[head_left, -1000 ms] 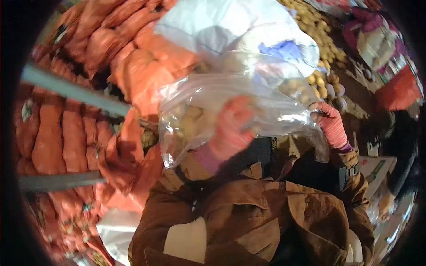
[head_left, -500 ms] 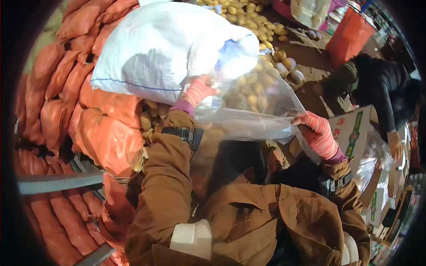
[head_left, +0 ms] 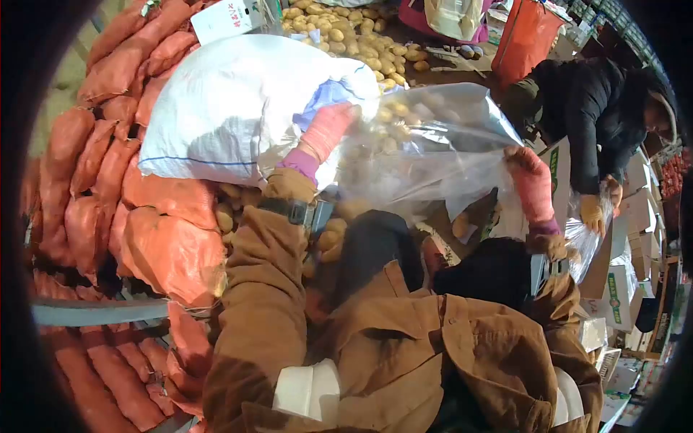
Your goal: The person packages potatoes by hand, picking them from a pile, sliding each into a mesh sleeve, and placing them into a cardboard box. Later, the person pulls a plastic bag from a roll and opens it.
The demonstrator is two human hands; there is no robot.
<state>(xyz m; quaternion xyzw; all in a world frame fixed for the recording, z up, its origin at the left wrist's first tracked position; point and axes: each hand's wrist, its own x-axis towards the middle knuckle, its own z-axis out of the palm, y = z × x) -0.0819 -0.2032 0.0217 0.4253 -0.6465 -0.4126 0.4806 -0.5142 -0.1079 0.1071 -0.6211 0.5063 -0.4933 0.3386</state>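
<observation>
A clear plastic bag [head_left: 447,162] is stretched between my two hands, and potatoes show blurrily through it. My left hand [head_left: 329,131], in a pink glove, is closed on the bag's left edge, next to the white woven sack [head_left: 216,108]. My right hand [head_left: 530,180], gloved the same way, grips the right edge with its fingers curled. The sack is bulging, with a blue-and-white opening facing the plastic bag. Loose potatoes [head_left: 354,36] lie behind the sack, and others [head_left: 332,239] lie by my knee.
Red mesh sacks [head_left: 173,252] are stacked at left, crossed by a grey metal bar [head_left: 101,312]. On the right, a co-worker [head_left: 599,115] bends over an open carton [head_left: 556,169] with clear plastic in hand. A red bag [head_left: 525,40] stands at the back right.
The clear bag has been raised and spread, its far edge lifting on the right. Both my hands moved up in view, still holding it. The co-worker has leaned in, both hands now at the carton's plastic.
</observation>
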